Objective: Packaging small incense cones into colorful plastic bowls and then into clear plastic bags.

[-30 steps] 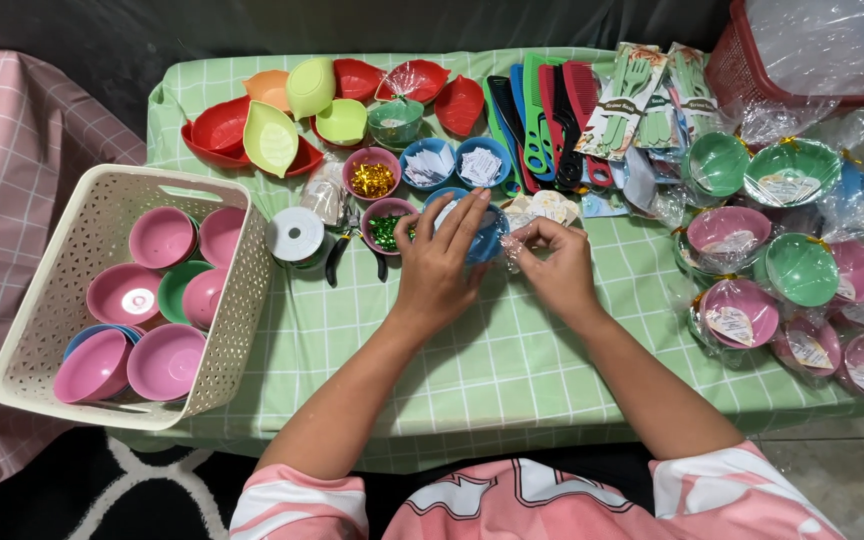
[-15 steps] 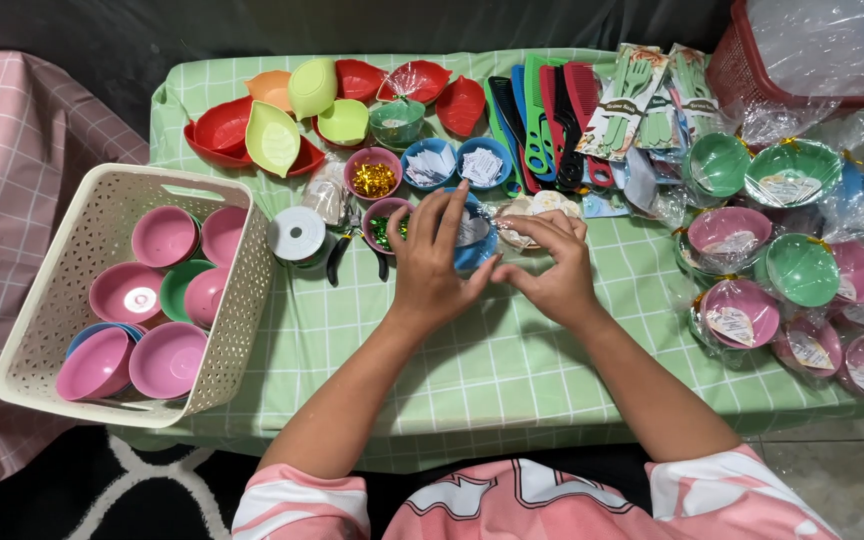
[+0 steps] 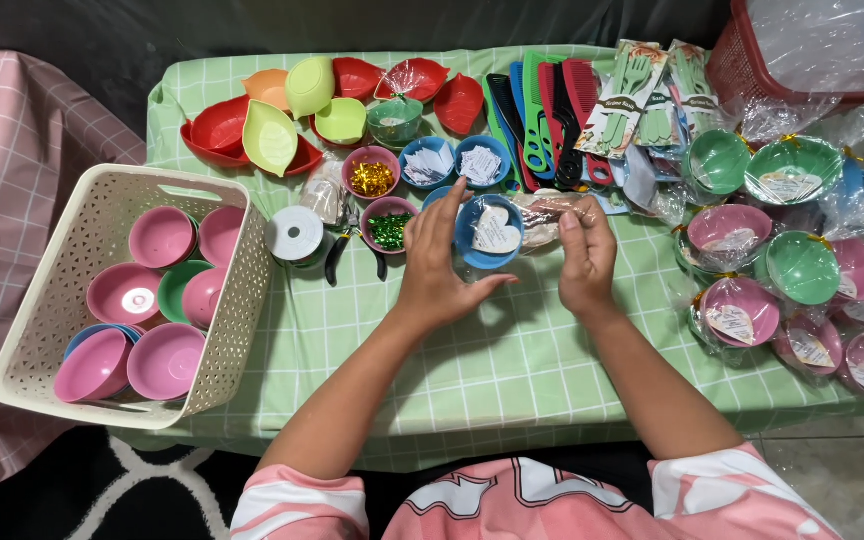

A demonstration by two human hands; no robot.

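The left hand [image 3: 439, 262] grips a small blue bowl [image 3: 489, 231] by its near rim, fingers curled around the left side and thumb underneath, tipping its mouth toward the camera. A white heart-shaped paper [image 3: 497, 232] lies inside it. The right hand [image 3: 584, 256] is just beside the bowl with its fingers closed on a piece of clear plastic wrap [image 3: 544, 212]; how much wrap there is, and whether it also touches the bowl, is hard to make out. The bowl is held just above the green checked tablecloth [image 3: 472, 350], near the middle of the table.

Behind the hands stand four little bowls: a purple bowl [image 3: 388, 228] with green foil bits, half hidden by the left fingers, another purple one [image 3: 372, 177] with gold foil bits, and two blue ones [image 3: 430, 162] with white paper slips. Black pliers [image 3: 337, 250] and a roll of white ribbon [image 3: 295, 235] lie to the left. The cream basket [image 3: 52, 330] at the table's left edge holds stacked pink, green and blue bowls. Combs [image 3: 552, 110] lie fanned out at the back. To the right, wrapped bowls [image 3: 802, 270] crowd together, the outermost cut off by the frame edge, as is the red basket [image 3: 742, 60] in the corner.
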